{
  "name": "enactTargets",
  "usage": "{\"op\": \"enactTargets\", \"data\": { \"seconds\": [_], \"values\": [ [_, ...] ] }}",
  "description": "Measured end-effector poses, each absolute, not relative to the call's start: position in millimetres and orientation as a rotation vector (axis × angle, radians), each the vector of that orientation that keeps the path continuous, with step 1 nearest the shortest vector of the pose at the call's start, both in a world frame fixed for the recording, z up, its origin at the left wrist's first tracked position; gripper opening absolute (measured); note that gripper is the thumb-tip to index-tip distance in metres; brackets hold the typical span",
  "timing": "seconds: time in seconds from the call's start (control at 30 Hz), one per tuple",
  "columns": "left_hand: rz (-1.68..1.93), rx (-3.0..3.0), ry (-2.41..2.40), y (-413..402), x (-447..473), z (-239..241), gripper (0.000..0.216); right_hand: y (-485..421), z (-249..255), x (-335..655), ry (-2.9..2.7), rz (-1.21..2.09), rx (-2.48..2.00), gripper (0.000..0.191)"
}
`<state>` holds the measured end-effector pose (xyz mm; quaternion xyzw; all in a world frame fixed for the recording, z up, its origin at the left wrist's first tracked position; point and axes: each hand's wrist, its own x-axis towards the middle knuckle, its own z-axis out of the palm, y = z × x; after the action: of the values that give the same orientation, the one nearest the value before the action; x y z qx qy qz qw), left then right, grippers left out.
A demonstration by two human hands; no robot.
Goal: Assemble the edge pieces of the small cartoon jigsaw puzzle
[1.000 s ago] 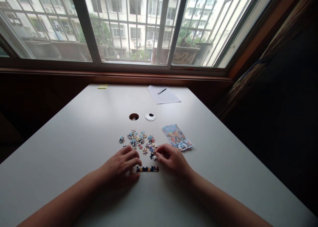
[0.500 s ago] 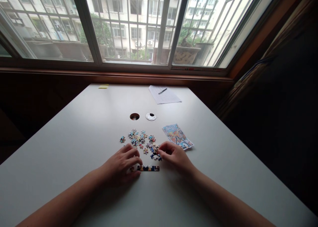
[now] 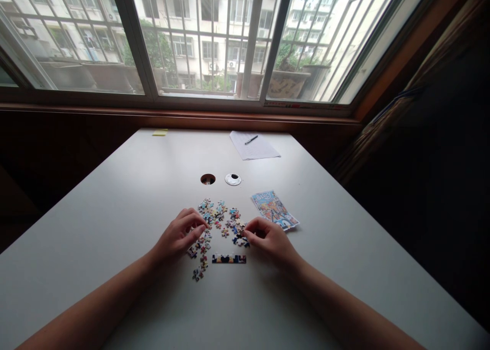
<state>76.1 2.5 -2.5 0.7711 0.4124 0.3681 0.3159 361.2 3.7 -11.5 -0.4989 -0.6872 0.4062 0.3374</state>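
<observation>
My left hand point(image 3: 181, 235) hovers at the left side of the loose jigsaw puzzle pieces point(image 3: 218, 212), with thumb and forefinger tips nearly meeting; whatever lies between them is hidden. Some pieces point(image 3: 198, 273) spread below that hand. On the right, my right hand point(image 3: 270, 238) is pinched at the edge of the pile, touching a small puzzle piece point(image 3: 242, 231) at its fingertips. Dark blue pieces point(image 3: 240, 242) lie just beside it. Between the hands and nearer to me, a joined strip of puzzle pieces point(image 3: 228, 259) rests flat, touched by neither hand.
A colourful picture sheet point(image 3: 273, 209) lies right of the pile. Beyond are a round hole point(image 3: 207, 179) in the white table point(image 3: 115, 222) and its cover point(image 3: 233, 179). Papers point(image 3: 256, 148) with a pen point(image 3: 251, 140) and a yellow note point(image 3: 160, 132) are at the far edge, below the window.
My left hand has moved from the strip's left end up and left to the pile, uncovering the pieces below. My right hand has stayed nearly still.
</observation>
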Motion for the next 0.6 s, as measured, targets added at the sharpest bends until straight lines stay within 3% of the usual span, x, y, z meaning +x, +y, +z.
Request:
{"op": "enactTargets", "data": {
  "seconds": [0.6],
  "values": [
    [0.93,2.058,1.072,4.0,75.4,-5.7,0.022,2.6,-14.6,358.8,-1.88,0.994,-1.296,0.014]
  ]
}}
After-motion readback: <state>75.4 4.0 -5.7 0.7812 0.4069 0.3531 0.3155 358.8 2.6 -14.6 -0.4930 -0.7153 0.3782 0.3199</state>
